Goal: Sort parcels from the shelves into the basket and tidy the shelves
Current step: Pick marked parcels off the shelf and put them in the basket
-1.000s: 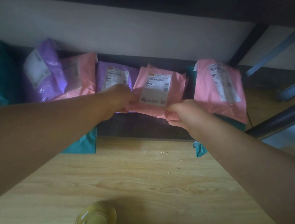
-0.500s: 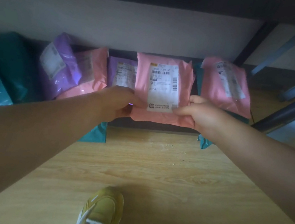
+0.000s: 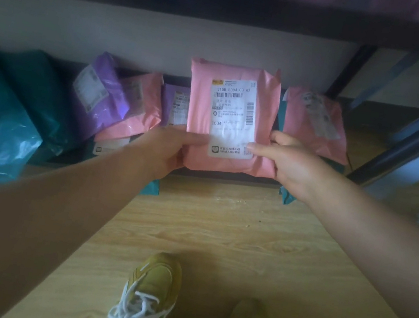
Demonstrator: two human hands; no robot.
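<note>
A pink parcel (image 3: 231, 118) with a white shipping label stands lifted upright in front of the low bottom shelf (image 3: 214, 175). My left hand (image 3: 168, 149) grips its lower left edge, thumb across the front. My right hand (image 3: 283, 160) grips its lower right edge, thumb on the label. Behind it on the shelf lie a purple parcel (image 3: 100, 93), a pink parcel (image 3: 136, 107), another purple parcel (image 3: 174, 103) and, at the right, a pink parcel (image 3: 316, 124). No basket is in view.
Large teal bags (image 3: 2, 113) fill the shelf's left end. A dark shelf board (image 3: 228, 6) runs overhead, and a dark upright post (image 3: 353, 69) stands at the right. My two yellow shoes (image 3: 153, 288) stand on the wooden floor (image 3: 218, 229).
Both hands have raised the pink parcel off the shelf and tipped it upright, label facing me. The view has shifted down, showing both shoes.
</note>
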